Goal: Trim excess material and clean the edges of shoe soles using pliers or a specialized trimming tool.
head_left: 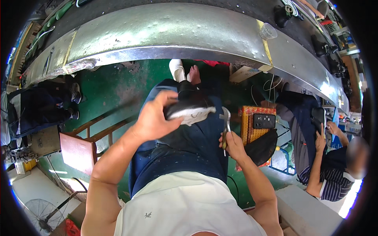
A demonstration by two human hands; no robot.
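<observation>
The left hand (157, 116) curls, thumb and fingers apart, round a black shoe (195, 103) with a pale underside, held above the lap, fingertips and shoe edges blurred; the right hand (235, 144) closes round the handle of a metal tool (226, 125) by the right thigh, its fingers partly hidden and the tool's kind hard to tell. A black piece (262, 148) partly covers the stool (247, 118) beside a phone (264, 121); the bench (165, 35) runs out of view.

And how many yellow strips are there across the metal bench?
2: one yellow strip toward the left end of the bench, another strip on the right, by the clear cup. Others may be hidden farther along.
</observation>
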